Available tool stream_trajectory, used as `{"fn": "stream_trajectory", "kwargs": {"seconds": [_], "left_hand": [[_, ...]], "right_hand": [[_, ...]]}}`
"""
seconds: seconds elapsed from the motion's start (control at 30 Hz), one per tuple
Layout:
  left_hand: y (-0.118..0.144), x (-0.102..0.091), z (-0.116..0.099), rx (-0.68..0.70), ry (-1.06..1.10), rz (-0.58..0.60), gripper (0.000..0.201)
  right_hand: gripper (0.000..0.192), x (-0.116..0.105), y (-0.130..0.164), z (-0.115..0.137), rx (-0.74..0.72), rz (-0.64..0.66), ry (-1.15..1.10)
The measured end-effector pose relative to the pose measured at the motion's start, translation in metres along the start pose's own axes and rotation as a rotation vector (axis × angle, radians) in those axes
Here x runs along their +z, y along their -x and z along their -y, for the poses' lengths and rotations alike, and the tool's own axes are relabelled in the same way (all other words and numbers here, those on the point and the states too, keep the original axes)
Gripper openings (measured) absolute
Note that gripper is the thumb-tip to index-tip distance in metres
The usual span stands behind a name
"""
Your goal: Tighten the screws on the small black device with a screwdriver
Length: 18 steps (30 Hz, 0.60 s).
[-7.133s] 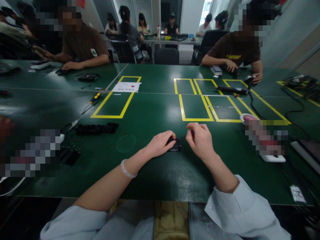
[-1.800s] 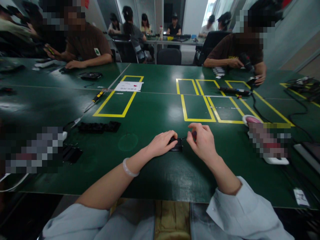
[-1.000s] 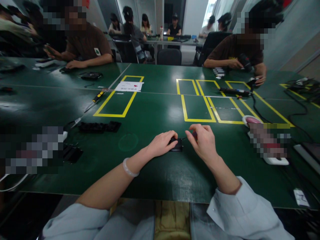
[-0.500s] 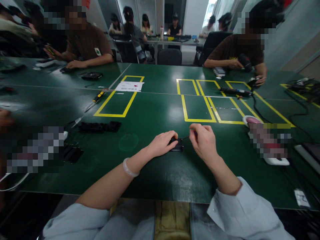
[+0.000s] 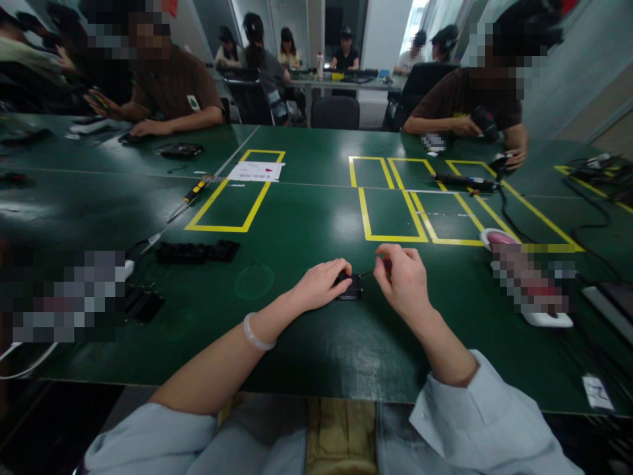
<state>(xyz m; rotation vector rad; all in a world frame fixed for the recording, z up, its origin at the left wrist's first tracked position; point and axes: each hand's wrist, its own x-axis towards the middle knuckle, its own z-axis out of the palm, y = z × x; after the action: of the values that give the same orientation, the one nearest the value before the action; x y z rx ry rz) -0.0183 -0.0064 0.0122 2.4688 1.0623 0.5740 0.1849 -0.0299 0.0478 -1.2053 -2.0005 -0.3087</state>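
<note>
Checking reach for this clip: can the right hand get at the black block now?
Probably yes: the right hand is close to the black block, whose right end lies uncovered; the left hand covers part.

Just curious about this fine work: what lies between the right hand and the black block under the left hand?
In the head view, a thin dark rod extends from the right hand toward the black block; whether its tip touches is unclear.
</note>
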Motion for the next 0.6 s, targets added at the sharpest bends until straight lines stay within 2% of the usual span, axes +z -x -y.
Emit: {"fn": "stream_trajectory", "kwargs": {"seconds": [0.37, 0.6], "left_hand": [[0.0001, 0.0003, -0.0001, 0.006, 0.003, -0.009, 0.012], [0.0000, -0.0007, -0.0008, 0.002, 0.000, 0.000, 0.013]], "right_hand": [[0.013, -0.0001, 0.0005, -0.0002, 0.014, 0.027, -0.017], [0.008, 0.0009, 0.0008, -0.0009, 0.025, 0.017, -0.022]]}}
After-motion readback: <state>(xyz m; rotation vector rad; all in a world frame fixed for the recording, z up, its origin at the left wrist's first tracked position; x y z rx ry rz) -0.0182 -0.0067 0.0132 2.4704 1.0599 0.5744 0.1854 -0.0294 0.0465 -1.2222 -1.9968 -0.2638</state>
